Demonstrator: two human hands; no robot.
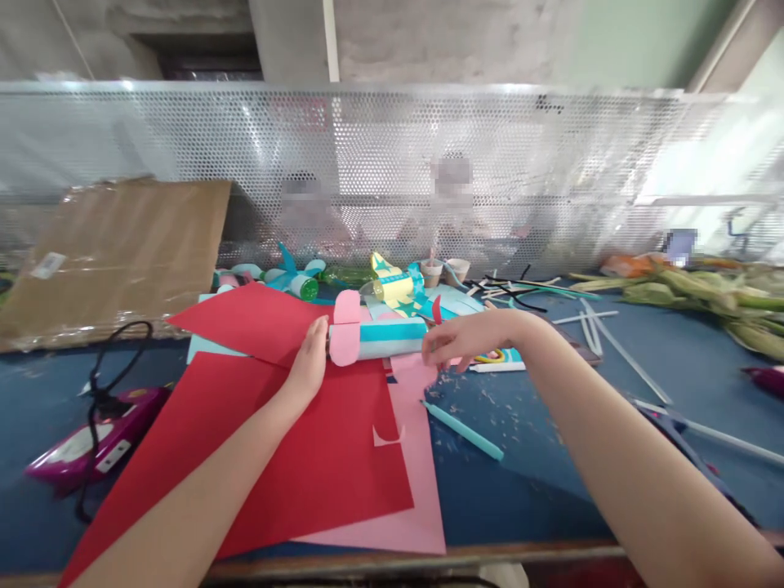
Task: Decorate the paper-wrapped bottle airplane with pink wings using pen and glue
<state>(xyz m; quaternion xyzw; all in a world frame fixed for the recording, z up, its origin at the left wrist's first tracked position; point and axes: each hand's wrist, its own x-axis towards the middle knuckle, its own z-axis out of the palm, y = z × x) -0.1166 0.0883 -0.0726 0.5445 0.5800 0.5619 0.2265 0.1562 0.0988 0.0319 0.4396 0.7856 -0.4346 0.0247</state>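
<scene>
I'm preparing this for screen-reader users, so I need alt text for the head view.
A person's left hand and right hand are at opposite ends of a pale blue tube with rounded pink flaps. Below are red sheets on a blue table, with a light blue marker to the right.

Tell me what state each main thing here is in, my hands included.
Tube, lying sideways
Left hand, at the tube's left end, grip unclear
Right hand, curled at the tube's right end, grip unclear
Red paper, spread out
Pink paper, partly under the red paper
Blue marker, lying down
Purple tool, lying down
Cardboard, standing at a slant
Cups, upright
</scene>
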